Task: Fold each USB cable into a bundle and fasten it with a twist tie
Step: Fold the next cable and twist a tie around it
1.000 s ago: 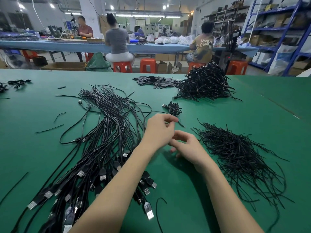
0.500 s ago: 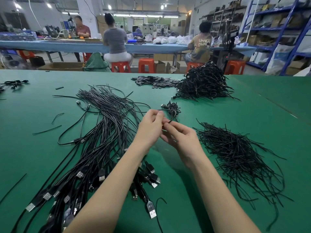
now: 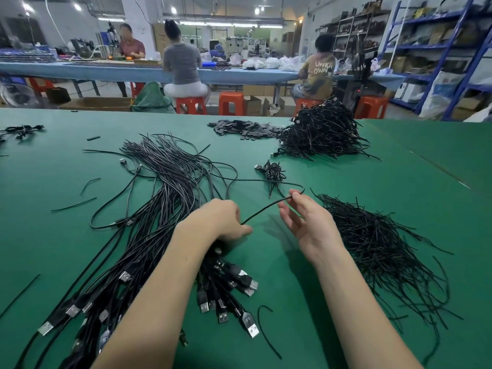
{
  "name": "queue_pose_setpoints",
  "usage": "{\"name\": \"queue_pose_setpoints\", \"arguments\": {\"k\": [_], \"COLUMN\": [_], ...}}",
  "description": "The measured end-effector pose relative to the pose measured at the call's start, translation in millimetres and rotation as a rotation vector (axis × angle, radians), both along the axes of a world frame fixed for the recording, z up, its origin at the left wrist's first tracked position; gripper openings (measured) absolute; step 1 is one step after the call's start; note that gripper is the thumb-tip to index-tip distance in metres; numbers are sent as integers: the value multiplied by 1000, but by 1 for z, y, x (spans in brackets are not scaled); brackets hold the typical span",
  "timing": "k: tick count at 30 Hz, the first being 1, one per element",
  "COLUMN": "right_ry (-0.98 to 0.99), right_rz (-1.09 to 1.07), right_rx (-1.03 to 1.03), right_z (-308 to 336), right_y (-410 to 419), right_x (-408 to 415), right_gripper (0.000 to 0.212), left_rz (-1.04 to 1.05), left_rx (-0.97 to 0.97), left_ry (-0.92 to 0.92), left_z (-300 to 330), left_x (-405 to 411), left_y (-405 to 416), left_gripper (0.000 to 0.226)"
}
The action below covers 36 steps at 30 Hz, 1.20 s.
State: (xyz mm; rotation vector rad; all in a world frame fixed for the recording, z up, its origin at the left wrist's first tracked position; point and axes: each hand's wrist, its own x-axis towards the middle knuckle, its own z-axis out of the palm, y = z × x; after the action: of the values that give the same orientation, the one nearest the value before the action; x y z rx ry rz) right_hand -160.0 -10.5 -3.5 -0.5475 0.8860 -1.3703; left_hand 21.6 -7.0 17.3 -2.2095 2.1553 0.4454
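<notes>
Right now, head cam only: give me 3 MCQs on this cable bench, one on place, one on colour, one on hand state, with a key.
1. Where does the loose twist tie pile lie?
A. beside the right hand, on its right
B. under the left forearm
C. on the far blue bench

2. What colour is the table?
A. grey
B. green
C. white

3. What is the right hand doing?
A. lying flat on the table
B. pinching a black cable
C. gripping a USB plug

Key: 1 A, the ties fan out just right of that hand. 2 B, green mat throughout. 3 B, its fingers pinch the cable, which runs to the left hand.
</notes>
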Motion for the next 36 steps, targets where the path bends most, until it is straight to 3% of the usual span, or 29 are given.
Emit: {"name": "queue_pose_setpoints", "arguments": {"k": [3,8,11,13,15,18,22,24,27,31,33,36], "right_ry": [107,115,109,160,361,735,1409,1364,1162,922,908,900], "right_rz": [40,-43,-68,-15,43,103,309,343,418,637,781,793], "right_rx": [19,29,4,-22,-57,-166,-362,-424,-547,-454,-365,-247], "right_z": [0,3,6,11,16,23,26,26,30,43,50,54], "right_y": [1,-1,-2,1,3,6,9,11,19,22,24,25], "right_x": [-2,-7,-13,-15,-20,-37,-52,-46,-28,-24,-29,-34], "right_gripper": [10,18,27,18,20,26,7,15,25,24,24,26], "left_rz": [56,97,-30,-141,-219,-209,-17,138,341,424,366,233], "left_rx": [98,236,163,108,65,-39,-112,-102,4,142,244,355], "left_ry": [-178,-244,-122,63,226,286,529,781,1323,1932,1994,1893], "left_z": [7,17,14,10,6,-1,-12,-16,-10,9,16,19], "left_x": [-2,-12,-13,-14,-14,-8,-7,-11,-17,-21,-22,-25], "left_y": [9,17,15,11,7,1,-6,-9,-8,-4,0,7], "left_gripper": [44,53,56,40,8,19,20,14,22,36,41,56]}}
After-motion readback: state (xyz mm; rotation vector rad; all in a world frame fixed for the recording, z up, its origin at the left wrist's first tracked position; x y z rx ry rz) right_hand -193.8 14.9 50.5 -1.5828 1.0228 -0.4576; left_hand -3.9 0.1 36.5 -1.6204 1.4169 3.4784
